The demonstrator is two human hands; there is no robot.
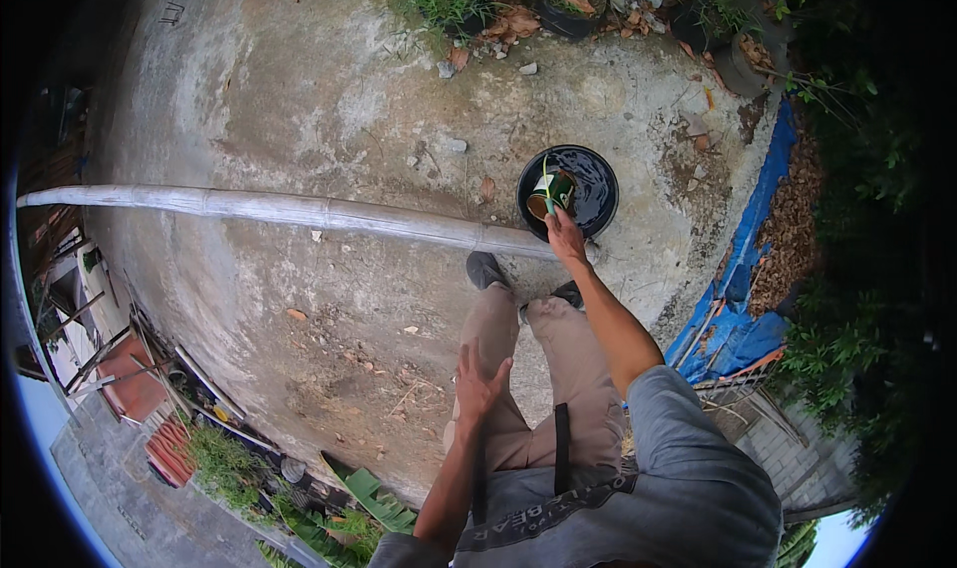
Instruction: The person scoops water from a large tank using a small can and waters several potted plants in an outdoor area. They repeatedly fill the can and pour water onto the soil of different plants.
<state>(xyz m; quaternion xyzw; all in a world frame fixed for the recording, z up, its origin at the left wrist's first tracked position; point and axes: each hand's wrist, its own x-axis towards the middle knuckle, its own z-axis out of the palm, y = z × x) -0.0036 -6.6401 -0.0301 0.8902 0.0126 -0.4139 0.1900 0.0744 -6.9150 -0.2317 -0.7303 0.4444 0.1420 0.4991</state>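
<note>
A round black bucket (522, 189) of dark, rippling water (598, 184) stands on the concrete in front of my feet. Inside it a green tin can (560, 185) lies tilted, with a thin yellow-green strip handle (546, 181) across its open, brownish mouth. My right hand (564, 235) reaches over the bucket's near rim, its fingers closed round the handle's lower end. Over my left thigh, my left hand (479, 386) has its fingers spread and holds nothing. Whether it rests on the trouser leg or hovers just above, I cannot tell.
A long pale bamboo pole (329, 212) lies across the ground from the far left to the bucket. Potted plants (573, 9) and small stones line the back. A blue tarp (738, 319) with dry leaves borders the right. Banana leaves (374, 498) show at lower left.
</note>
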